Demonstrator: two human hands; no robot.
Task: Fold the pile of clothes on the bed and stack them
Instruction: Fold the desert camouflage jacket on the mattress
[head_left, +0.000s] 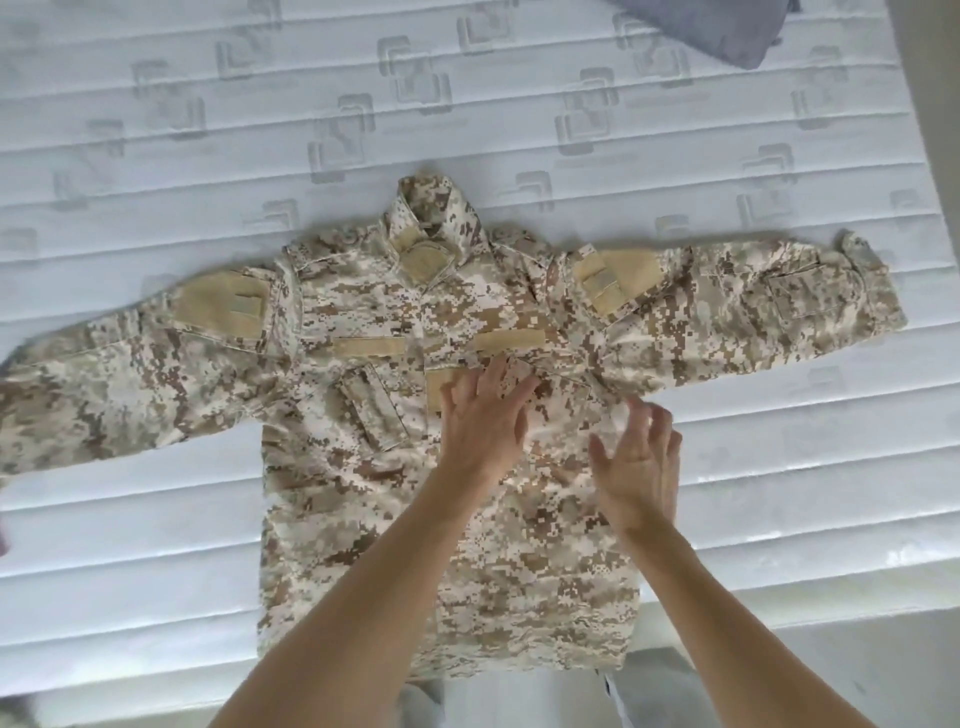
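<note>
Covering most of the view, a white quilted mattress (156, 545) bears a camouflage jacket (363, 499) laid flat, front up, sleeves outstretched. No writing is legible. Left hand (480, 421) presses spread fingers on its chest; right hand (636, 467) hovers alongside, fingers spread.

No readable text, no labels, brands or numbers, tan patches on the desert-camouflage fabric jacket (441, 415) blank
</note>
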